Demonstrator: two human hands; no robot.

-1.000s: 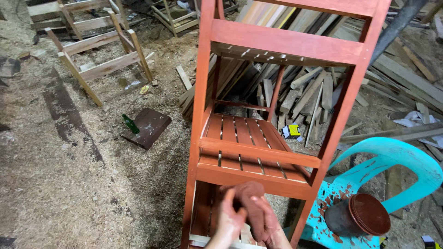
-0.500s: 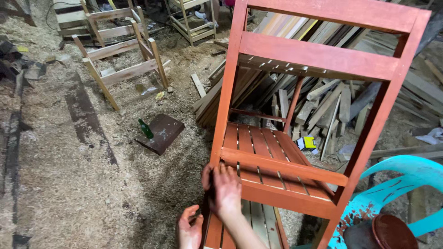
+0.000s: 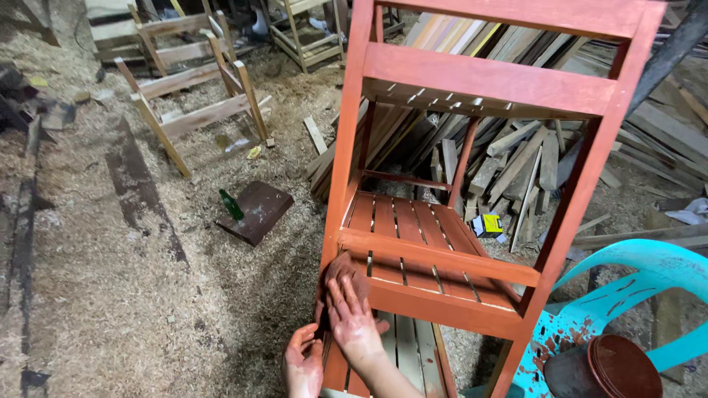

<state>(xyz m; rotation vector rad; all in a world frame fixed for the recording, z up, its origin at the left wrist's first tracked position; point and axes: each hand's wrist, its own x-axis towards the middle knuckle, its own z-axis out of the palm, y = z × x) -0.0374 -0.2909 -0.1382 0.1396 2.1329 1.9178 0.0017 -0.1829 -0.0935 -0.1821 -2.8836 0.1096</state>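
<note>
Right hand (image 3: 352,313) presses a stained brown rag (image 3: 341,267) flat on the tall red-brown wooden slatted frame (image 3: 472,81). Left hand (image 3: 302,365) grips its post just below. Most wood above looks red; pale slats (image 3: 402,346) below remain.

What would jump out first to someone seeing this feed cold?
The tall red-stained wooden rack fills the centre. At its lower left post the right hand presses a stain-soaked rag against the wood, while the left hand, smeared red, rests lower on the same post. At bottom right, a paint-spattered turquoise plastic chair carries a dark can of stain; bare unpainted frames stand on the sawdust at upper left.
</note>
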